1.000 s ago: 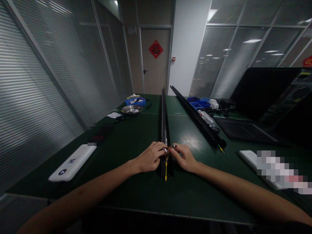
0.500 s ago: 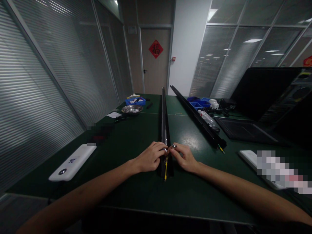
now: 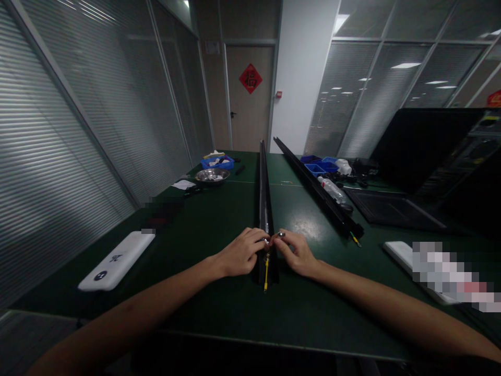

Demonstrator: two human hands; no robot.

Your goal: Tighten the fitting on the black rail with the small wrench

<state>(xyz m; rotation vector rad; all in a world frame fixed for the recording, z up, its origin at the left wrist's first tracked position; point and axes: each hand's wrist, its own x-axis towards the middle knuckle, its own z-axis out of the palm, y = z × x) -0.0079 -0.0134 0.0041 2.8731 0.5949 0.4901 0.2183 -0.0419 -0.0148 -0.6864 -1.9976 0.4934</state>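
Note:
A long black channel rail [image 3: 263,193] runs lengthwise away from me over the green table. My left hand [image 3: 243,253] is closed at its near end, fingertips pinched by a small shiny metal piece [image 3: 265,241]. Just right of the rail, my right hand [image 3: 296,253] is also closed, with another shiny bit [image 3: 280,235] at its fingertips. The fingertips nearly meet over the rail; what exactly they grip is too small to make out. Below them, a short yellow wire [image 3: 266,274] with a ring end lies along the rail's near end.
A second black rail [image 3: 313,180] lies to the right, its green-yellow wire [image 3: 355,239] at the near end. Beside it are a plastic bottle [image 3: 332,189], blue bins [image 3: 321,167] and a black panel [image 3: 395,209]. White devices flank me. A metal bowl [image 3: 212,176] stands back left.

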